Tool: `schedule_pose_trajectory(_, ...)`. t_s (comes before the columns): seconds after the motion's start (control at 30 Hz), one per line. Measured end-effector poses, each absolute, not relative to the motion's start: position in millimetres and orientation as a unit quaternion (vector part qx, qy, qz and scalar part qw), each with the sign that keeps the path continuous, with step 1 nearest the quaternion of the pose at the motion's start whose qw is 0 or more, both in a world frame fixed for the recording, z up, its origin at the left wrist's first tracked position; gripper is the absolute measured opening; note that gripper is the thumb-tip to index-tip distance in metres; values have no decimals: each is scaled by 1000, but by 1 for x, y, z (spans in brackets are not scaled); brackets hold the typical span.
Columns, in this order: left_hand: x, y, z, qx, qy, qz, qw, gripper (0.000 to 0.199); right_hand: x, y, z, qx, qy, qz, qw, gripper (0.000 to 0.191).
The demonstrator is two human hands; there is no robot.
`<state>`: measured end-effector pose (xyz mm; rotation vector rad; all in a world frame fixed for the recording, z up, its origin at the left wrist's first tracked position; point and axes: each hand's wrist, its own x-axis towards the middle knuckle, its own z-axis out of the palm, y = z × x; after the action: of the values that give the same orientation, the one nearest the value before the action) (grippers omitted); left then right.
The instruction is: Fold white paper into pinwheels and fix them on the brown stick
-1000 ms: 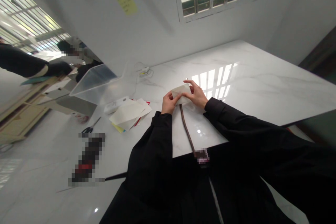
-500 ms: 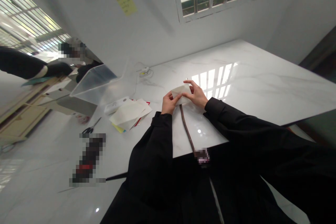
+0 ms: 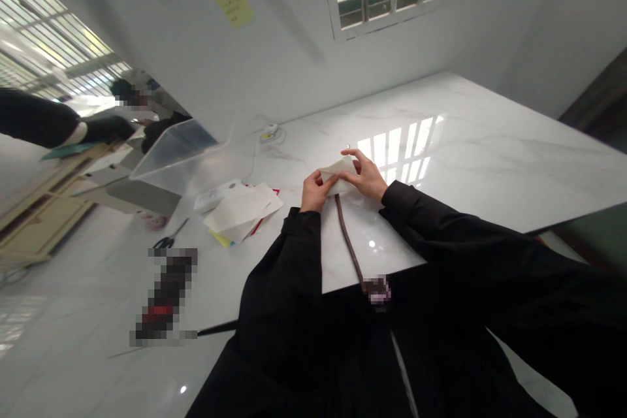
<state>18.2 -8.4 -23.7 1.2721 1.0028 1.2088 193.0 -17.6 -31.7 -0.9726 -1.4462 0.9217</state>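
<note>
A small piece of cream paper (image 3: 345, 184), which looks folded, is held up between my two hands over the white marbled table (image 3: 490, 157). My left hand (image 3: 315, 192) pinches its left edge, thumb in front. On the right side, my right hand (image 3: 366, 176) grips it with the thumb pressed on the front and the index finger raised along the top. Below the paper, a thin brown cord or strap (image 3: 349, 238) runs down toward my chest. Left of my hands lies a loose stack of cream paper sheets (image 3: 240, 212), with red and yellow edges showing beneath.
Scissors (image 3: 169, 241) lie left of the papers, above a blurred-out dark object (image 3: 166, 297). A clear plastic bin (image 3: 181, 153) stands at the back left, near a white cable (image 3: 269, 134). Another person's dark sleeve (image 3: 39, 117) shows at far left.
Almost nothing differs. Both hands keep hold of the paper in the same place, and the view has shifted very slightly.
</note>
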Motion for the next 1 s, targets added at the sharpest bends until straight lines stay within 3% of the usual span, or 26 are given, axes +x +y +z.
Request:
schedule_pose_trajectory(0.43, 17, -4, -29, 539, 414, 510, 528, 55, 193, -20, -27, -418, -599, 401, 553, 54)
schedule_pose_trajectory(1.0, 17, -2, -31, 538, 427, 506, 522, 58, 194, -20, -27, -433, -615, 373, 543, 38)
